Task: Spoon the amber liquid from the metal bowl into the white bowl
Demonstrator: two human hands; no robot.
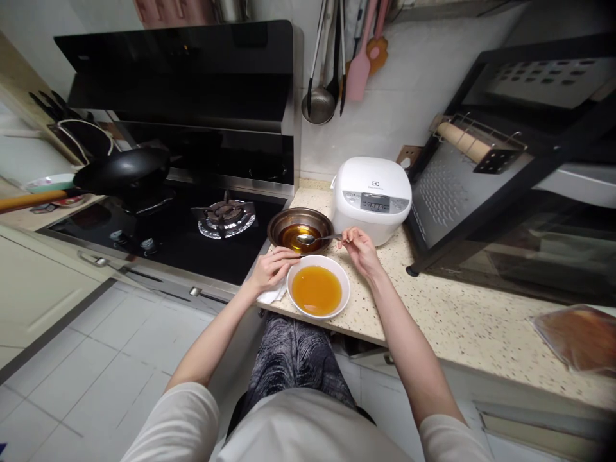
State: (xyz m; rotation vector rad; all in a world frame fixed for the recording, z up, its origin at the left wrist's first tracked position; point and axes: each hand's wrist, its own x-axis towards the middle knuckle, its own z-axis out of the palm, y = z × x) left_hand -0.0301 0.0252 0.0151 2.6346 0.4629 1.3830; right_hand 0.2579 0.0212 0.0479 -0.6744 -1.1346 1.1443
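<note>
A white bowl (pixel 342 287) filled with orange-amber liquid stands at the front edge of the speckled counter (pixel 447 314). Just behind it is a dark metal bowl (pixel 279 224) with a little amber liquid at the bottom. My right hand (pixel 362 249) pinches the handle of a metal spoon (pixel 312 239), whose bowl hangs over the metal bowl. My left hand (pixel 273 267) is curled against the white bowl's left rim, resting on a white cloth (pixel 272 295).
A white rice cooker (pixel 371 197) stands behind the bowls. Left is a black gas hob (pixel 224 218) with a black pan (pixel 122 170). A black wire rack (pixel 481 167) fills the right. Utensils (pixel 337 58) hang on the wall. A bagged brown item (pixel 580 337) lies far right.
</note>
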